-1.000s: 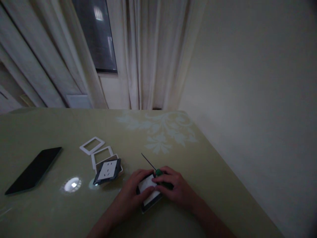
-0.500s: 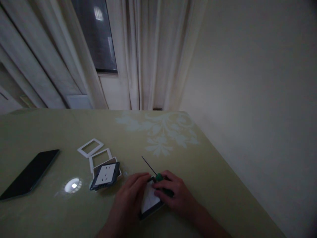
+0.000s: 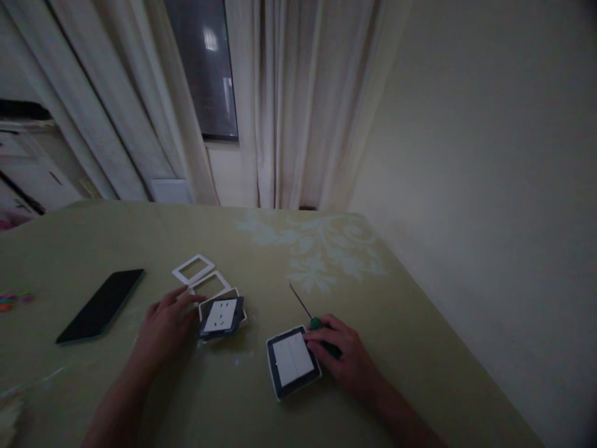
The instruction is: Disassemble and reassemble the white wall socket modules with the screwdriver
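My right hand [image 3: 339, 353] is closed round the green handle of a screwdriver [image 3: 311, 314], whose thin shaft points away over the table. Its fingertips rest at the right edge of a wall switch [image 3: 293, 361] with a white face and dark frame, lying flat. My left hand [image 3: 166, 320] has reached left, fingers loosely spread, touching the left side of a socket module [image 3: 220, 317] with a white face in a dark frame. The socket module lies on a white frame. Two more white frames [image 3: 193, 269] lie just behind it.
A dark phone [image 3: 101, 304] lies flat at the left on the olive tablecloth [image 3: 401, 323] with a pale flower print. Small coloured bits [image 3: 12, 299] sit at the far left edge. Curtains, a window and a plain wall stand behind and to the right.
My left hand has let go of the wall switch and moved left to the socket module. The switch now lies flat and uncovered. The camera has shifted a little.
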`<action>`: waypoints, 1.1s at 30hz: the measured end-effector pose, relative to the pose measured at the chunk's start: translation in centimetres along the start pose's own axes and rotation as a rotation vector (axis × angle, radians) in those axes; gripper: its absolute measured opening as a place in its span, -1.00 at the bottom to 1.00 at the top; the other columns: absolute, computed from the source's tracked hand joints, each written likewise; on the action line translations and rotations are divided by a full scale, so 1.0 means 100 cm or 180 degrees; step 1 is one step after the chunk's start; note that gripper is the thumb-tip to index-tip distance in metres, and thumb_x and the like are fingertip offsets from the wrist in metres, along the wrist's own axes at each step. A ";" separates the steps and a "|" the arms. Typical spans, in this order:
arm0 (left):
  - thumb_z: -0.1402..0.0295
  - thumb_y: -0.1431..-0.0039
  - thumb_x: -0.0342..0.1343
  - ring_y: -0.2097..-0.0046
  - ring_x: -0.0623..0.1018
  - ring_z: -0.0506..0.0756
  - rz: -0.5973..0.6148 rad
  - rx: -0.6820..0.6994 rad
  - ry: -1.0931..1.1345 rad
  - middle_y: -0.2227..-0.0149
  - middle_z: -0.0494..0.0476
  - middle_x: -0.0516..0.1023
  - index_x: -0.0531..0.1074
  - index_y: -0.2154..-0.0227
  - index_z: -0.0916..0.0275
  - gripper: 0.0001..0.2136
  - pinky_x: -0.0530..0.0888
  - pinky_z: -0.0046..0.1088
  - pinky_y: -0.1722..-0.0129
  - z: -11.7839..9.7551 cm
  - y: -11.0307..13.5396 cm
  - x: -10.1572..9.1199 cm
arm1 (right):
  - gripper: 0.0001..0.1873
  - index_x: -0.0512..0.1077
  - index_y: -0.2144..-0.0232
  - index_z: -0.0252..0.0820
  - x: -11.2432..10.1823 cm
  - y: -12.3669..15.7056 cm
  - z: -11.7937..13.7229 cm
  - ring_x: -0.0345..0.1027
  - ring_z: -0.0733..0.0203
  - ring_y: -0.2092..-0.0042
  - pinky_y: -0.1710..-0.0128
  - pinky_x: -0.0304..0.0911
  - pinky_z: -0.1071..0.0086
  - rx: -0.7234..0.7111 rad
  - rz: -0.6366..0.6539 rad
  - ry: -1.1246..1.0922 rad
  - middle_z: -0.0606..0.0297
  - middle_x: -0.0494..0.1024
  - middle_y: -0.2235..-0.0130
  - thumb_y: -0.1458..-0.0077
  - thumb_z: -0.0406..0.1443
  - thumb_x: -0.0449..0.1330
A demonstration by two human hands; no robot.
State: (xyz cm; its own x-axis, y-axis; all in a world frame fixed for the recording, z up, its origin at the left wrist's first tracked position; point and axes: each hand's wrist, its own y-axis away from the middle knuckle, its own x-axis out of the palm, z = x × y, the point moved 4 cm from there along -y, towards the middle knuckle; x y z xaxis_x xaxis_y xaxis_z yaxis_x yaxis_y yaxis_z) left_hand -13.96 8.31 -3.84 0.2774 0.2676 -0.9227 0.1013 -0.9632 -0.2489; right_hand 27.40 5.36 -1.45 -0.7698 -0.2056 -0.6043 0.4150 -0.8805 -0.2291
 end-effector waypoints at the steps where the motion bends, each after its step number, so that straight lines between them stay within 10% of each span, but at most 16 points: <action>1: 0.24 -0.26 0.00 -0.21 0.58 0.42 0.0022 0.0008 0.0000 -0.19 0.36 0.63 0.68 0.12 0.11 -0.66 0.48 0.17 -0.18 0.001 0.001 0.002 | -0.74 0.72 0.03 -0.03 -0.003 -0.001 -0.003 0.56 0.05 -0.06 -0.08 0.44 0.24 0.0044 0.0002 0.0052 0.10 0.65 0.02 -0.39 -0.16 0.26; 12: 0.05 -0.28 -0.01 -0.28 0.40 0.49 -0.0582 -0.0101 0.0176 -0.05 0.46 0.50 0.49 0.31 0.16 -0.68 0.45 0.25 -0.22 -0.011 0.004 -0.024 | -0.70 0.70 -0.02 -0.08 -0.014 -0.005 -0.020 0.56 0.02 -0.08 -0.12 0.44 0.16 0.0260 -0.0148 0.0372 0.05 0.64 -0.03 -0.41 -0.23 0.20; 18: -0.05 -0.47 -0.05 -0.20 0.51 0.37 -0.1388 0.0249 0.0789 0.03 0.23 0.46 0.39 0.30 0.10 -0.63 0.57 0.07 -0.13 -0.078 0.022 -0.066 | -0.73 0.71 0.01 -0.07 -0.017 -0.005 -0.018 0.57 0.04 -0.06 -0.11 0.44 0.18 0.0247 -0.0206 0.0340 0.07 0.62 -0.03 -0.40 -0.20 0.23; 25: 0.01 -0.51 0.05 -0.25 0.57 0.33 -0.0425 0.1865 0.1080 -0.12 0.30 0.50 0.38 0.17 0.11 -0.72 0.67 -0.23 -0.01 -0.206 0.089 -0.008 | -0.78 0.71 0.06 -0.06 -0.023 -0.006 -0.017 0.57 0.04 -0.03 -0.09 0.42 0.20 0.0353 -0.0251 0.0294 0.12 0.65 0.06 -0.38 -0.22 0.27; 33: 0.10 -0.21 0.40 0.10 0.66 0.29 -0.0177 0.1887 0.0614 0.06 0.16 0.66 0.47 0.15 0.08 -0.71 0.57 -0.07 0.05 -0.205 0.092 0.004 | -0.76 0.72 0.05 -0.05 -0.018 -0.003 -0.014 0.56 0.02 -0.04 -0.09 0.42 0.19 0.0404 -0.0055 0.0221 0.09 0.64 0.02 -0.39 -0.20 0.26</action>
State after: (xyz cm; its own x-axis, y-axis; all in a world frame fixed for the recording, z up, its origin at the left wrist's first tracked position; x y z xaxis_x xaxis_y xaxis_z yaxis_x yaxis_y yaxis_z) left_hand 6.66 0.07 -0.50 0.4601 0.2640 -0.8477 -0.4114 -0.7827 -0.4671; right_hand 29.36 6.61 -1.36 -0.7391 -0.1637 -0.6534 0.3337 -0.9316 -0.1441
